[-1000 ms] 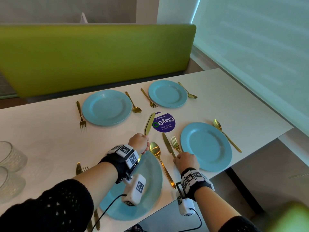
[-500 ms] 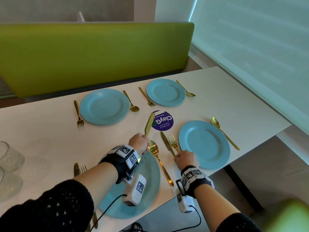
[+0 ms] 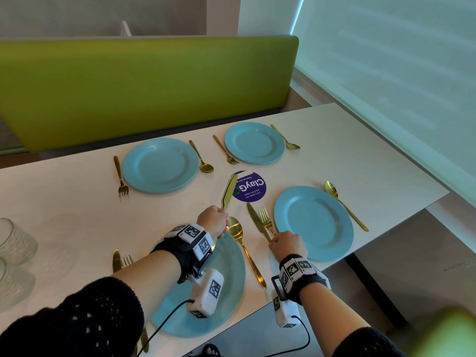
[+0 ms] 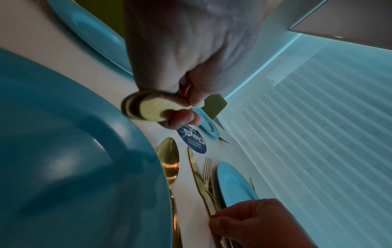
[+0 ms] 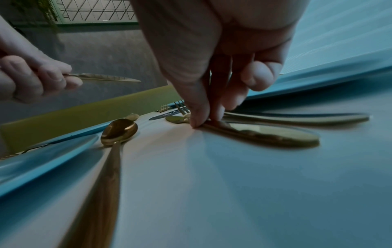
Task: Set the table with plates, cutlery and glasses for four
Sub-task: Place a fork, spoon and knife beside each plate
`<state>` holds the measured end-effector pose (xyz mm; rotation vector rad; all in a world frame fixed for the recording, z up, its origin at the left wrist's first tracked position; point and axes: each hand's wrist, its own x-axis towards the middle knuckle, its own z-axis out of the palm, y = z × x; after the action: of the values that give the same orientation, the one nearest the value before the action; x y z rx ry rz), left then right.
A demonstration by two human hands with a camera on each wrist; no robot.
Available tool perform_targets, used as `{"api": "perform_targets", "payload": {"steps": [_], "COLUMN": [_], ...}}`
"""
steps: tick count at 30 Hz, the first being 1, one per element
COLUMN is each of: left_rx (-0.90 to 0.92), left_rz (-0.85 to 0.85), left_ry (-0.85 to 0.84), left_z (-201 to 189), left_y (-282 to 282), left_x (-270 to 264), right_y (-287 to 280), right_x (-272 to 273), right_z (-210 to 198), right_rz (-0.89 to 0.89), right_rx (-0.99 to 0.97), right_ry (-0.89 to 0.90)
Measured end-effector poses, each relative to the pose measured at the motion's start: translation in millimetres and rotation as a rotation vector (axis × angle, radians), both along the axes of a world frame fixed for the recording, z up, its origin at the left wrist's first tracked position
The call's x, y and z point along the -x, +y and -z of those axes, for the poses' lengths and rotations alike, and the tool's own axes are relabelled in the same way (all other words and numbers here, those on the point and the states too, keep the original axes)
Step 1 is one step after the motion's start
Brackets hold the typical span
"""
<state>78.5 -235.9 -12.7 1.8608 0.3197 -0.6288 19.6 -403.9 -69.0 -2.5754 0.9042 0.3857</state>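
Change: hardly anything has moved since a second ago; both hands sit where they were, and only the view has drifted a little.
Near plate: the near left plate (image 3: 229, 292) lies at the bench (image 3: 77, 215) edge, with a knife and fork to its left and a spoon (image 3: 238, 234) just to its right.
Right hand: the right hand (image 3: 287, 244) is low on the bench, its fingers (image 5: 197, 115) pinching the handle of the lying knife (image 3: 256, 221), which rests beside a fork (image 3: 265, 220) left of the near right plate (image 3: 313, 222).
Left hand: the left hand (image 3: 215, 220) is curled round a second knife (image 3: 228, 190), held blade-forward above the bench.
Far settings: both far plates have a fork and spoon but no knife, so I'd guess the raised knife goes there.
Glasses: still grouped at the bench's left edge (image 3: 15, 243), not yet laid out.
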Motion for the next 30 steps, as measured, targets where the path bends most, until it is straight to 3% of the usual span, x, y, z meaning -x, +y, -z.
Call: {"api": "perform_targets", "payload": {"steps": [10,21,30], "left_rx": [0.003,0.044,0.057], "left_rz": [-0.003,0.026,0.082], "left_ry": [-0.001,0.041,0.055], "left_z": [-1.6,-10.2,-1.9], "left_y": [-5.5,-7.2,33.4], "left_x": [1.7,5.8,15.3], "right_y": [-5.6,-54.9,19.8], "right_x": [1.3,-8.3,8.3], "right_z": [-9.0,-47.6,-55.8], "right_rz": [-0.017,-0.062,-0.169], "right_rx": [-0.028,-0.057,-0.103], "right_ry": [-0.007,-0.075,-0.095]}}
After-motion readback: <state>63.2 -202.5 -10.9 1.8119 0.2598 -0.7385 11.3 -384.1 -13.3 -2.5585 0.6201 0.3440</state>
